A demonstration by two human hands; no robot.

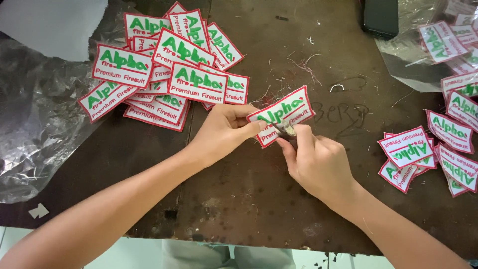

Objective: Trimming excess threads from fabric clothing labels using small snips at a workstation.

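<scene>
Up past my left hand sits a big heap of patches, which I'd judge done, while a smaller scatter waits out beyond my right hand. Left fingers pinch 1 white patch, red-edged with green lettering, held between both hands; right hand is closed around a small metal snipper at its lower edge.

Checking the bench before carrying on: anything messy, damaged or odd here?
Loose thread snippets litter the dark, worn wooden table, and scratched marks scar it right of the white embroidered patch that both hands hold. Otherwise nothing stands out.
</scene>
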